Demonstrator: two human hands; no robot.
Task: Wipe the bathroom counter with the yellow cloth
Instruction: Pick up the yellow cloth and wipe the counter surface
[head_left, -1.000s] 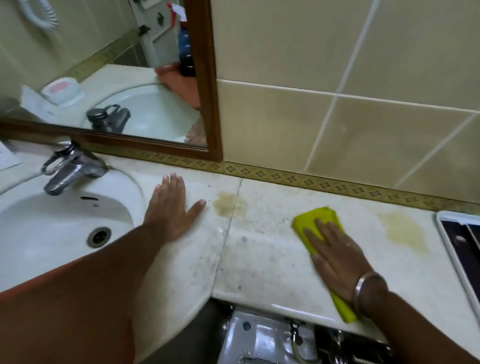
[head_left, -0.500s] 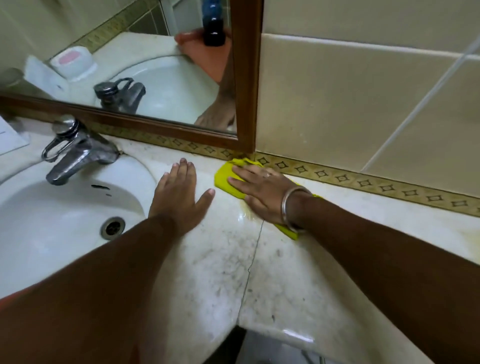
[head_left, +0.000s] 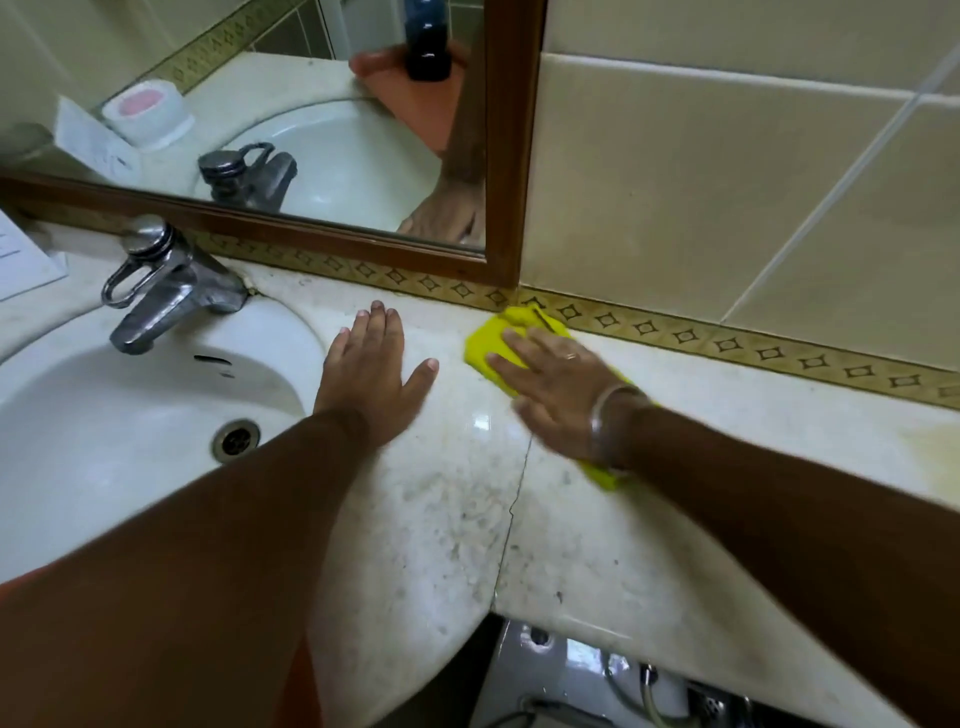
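Note:
The yellow cloth (head_left: 491, 343) lies flat on the pale marble counter (head_left: 597, 545), against the patterned tile border below the mirror's right corner. My right hand (head_left: 558, 387) presses down on it with fingers spread, a metal bangle on the wrist; a strip of the cloth shows behind the wrist. My left hand (head_left: 371, 376) rests flat on the counter beside the sink rim, fingers apart, holding nothing. A thumb's width of bare counter separates the two hands.
A white sink (head_left: 119, 431) with a chrome tap (head_left: 166, 291) fills the left. A wood-framed mirror (head_left: 511, 156) hangs above. A yellowish stain (head_left: 935, 447) marks the counter at far right. Papers (head_left: 21, 260) lie at far left. Fixtures show below the counter edge.
My right hand swept the cloth from the counter's right part to the back edge by the mirror corner, then slid slightly right. My left hand stayed planted beside the sink.

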